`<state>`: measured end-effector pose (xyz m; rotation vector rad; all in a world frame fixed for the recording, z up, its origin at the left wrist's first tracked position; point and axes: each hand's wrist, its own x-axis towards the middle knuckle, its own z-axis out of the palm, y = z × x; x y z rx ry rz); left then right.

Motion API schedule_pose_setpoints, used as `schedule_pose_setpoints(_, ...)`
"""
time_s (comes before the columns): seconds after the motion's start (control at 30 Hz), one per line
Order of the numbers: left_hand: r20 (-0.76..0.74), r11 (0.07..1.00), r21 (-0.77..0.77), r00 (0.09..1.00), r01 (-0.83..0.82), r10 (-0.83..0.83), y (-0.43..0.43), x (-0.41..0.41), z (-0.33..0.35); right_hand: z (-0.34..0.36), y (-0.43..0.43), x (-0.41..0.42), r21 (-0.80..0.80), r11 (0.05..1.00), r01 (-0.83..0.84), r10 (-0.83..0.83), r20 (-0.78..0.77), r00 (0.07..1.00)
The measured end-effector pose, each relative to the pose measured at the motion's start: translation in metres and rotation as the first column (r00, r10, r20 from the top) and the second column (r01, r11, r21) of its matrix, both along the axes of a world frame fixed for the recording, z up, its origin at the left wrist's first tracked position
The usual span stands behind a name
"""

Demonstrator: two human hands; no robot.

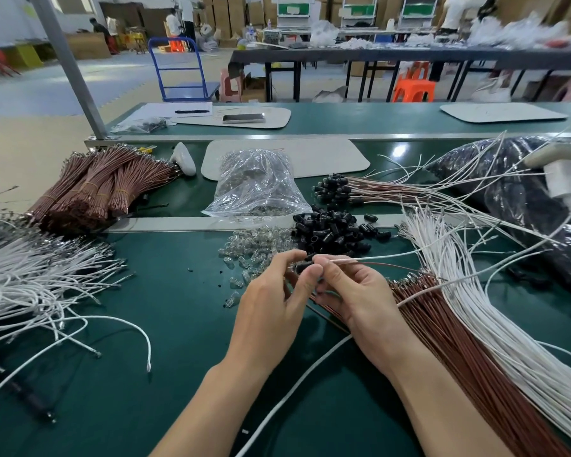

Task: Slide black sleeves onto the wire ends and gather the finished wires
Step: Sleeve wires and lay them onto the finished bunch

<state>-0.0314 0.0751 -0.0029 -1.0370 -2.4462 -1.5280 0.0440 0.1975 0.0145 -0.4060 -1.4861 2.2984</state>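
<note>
My left hand (277, 291) pinches a black sleeve (303, 267) between thumb and fingers at the middle of the green table. My right hand (350, 291) pinches a white wire (389, 256) and a brown wire (388, 265) at their ends, right against the sleeve. A heap of loose black sleeves (333, 230) lies just behind my hands. Finished wires with black sleeves (340, 189) lie farther back, to the right. Loose brown wires (449, 341) and white wires (495, 311) fan out under my right forearm.
Small clear bulbs (254, 249) are scattered left of the sleeve heap, behind them a clear plastic bag (256, 186). Bundled brown wires (93, 189) lie at the back left, tangled white wires (37, 278) at the left. A dark bag (524, 199) fills the right.
</note>
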Motion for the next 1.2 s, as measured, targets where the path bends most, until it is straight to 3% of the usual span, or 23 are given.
schedule_pose_setpoints(0.13, 0.014, 0.998, -0.045, 0.999, -0.046, 0.047, 0.001, 0.000, 0.000, 0.001, -0.002, 0.000, 0.006, 1.000, 0.010, -0.010, -0.012, 1.000)
schedule_pose_setpoints(0.33, -0.124, 0.961, -0.154, 0.969, -0.230, 0.212, 0.002, 0.004, 0.001, 0.001, -0.007, -0.002, 0.052, 0.999, 0.017, -0.016, -0.010, 1.000)
schedule_pose_setpoints(0.57, -0.132, 0.951, -0.200, 0.968, -0.237, 0.214, 0.003, 0.005, 0.001, 0.001, -0.011, 0.000, 0.118, 0.993, 0.014, -0.013, -0.011, 1.000)
schedule_pose_setpoints(1.2, -0.105, 0.937, -0.306, 0.984, -0.168, 0.142, 0.005, 0.005, 0.001, -0.004, -0.008, -0.004, 0.101, 0.995, -0.019, 0.019, 0.002, 1.000)
